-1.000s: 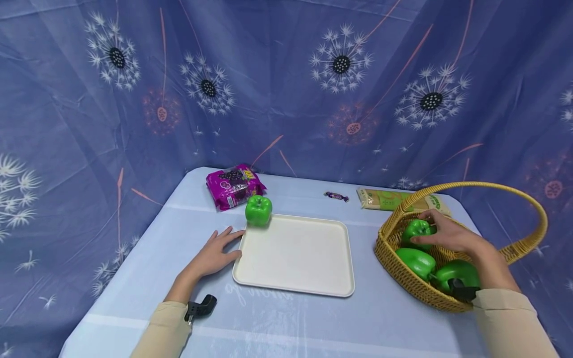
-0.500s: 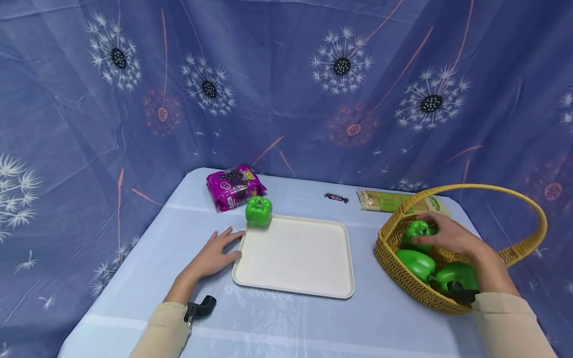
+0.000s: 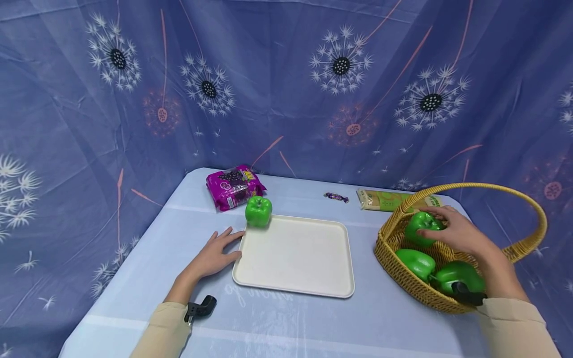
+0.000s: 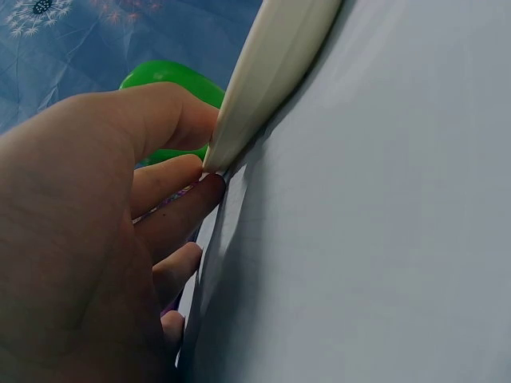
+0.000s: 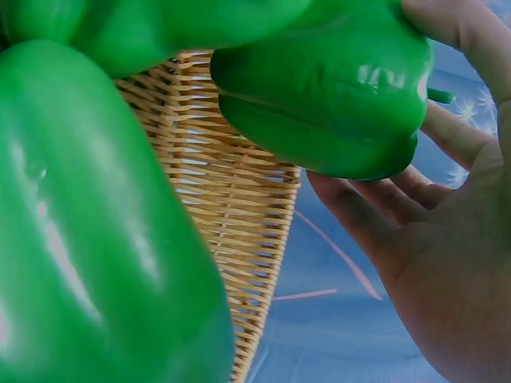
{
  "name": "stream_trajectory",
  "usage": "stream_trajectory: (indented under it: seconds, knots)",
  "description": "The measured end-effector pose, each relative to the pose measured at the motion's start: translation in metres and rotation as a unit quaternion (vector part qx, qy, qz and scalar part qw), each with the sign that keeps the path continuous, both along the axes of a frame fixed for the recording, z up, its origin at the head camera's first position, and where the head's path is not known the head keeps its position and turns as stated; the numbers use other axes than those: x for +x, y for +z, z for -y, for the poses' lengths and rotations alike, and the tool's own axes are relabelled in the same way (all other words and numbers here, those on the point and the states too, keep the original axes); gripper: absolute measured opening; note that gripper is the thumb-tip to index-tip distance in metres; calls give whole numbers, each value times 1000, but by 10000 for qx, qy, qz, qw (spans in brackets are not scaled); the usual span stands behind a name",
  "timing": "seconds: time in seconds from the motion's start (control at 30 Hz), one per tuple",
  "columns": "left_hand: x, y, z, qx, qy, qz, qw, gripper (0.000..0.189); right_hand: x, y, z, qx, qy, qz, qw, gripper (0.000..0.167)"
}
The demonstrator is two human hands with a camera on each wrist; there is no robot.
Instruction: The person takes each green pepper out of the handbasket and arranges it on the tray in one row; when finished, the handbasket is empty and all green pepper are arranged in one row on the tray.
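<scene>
My right hand [image 3: 454, 228] grips a green bell pepper [image 3: 423, 228] between thumb and fingers, over the back of a yellow wicker basket [image 3: 396, 273]. The right wrist view shows this bell pepper [image 5: 335, 96] at the basket's rim, its stem toward the palm. Two more green peppers, one on the left [image 3: 415, 263] and one on the right [image 3: 458, 277], lie lower in the basket. My left hand [image 3: 218, 253], fingers relaxed and spread, touches the left edge of a cream tray [image 3: 295, 256]. Another green bell pepper [image 3: 258, 211] sits at the tray's back left corner.
A purple snack bag [image 3: 235, 186] lies behind the tray's left corner. Farther right along the back are a small wrapped candy [image 3: 336, 197] and a flat yellow-green packet [image 3: 385, 200], partly behind the basket. The basket's tall handle [image 3: 474, 185] arches over the right hand. A dandelion-print curtain [image 3: 277, 89] stands behind the table.
My right hand has raised the bell pepper a little in the basket and turned it slightly. The left hand and the tray have stayed still.
</scene>
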State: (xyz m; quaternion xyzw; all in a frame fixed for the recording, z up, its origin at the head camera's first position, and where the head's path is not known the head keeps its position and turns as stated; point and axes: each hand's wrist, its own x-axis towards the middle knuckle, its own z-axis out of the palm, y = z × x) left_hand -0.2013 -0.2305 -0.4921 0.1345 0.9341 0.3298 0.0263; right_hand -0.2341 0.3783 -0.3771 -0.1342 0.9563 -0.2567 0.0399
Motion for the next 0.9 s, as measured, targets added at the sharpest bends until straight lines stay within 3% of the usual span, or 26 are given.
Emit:
stream_trajectory:
  seconds: [0.37,0.9]
  knots:
    - [0,2,0,-53,-4,-7,10000,57,28,18,3,-159,-142,-371,9991,67]
    - [0,-2,2,-7,8,3,10000,57,57,41,33,-282,119,-434,9986,50]
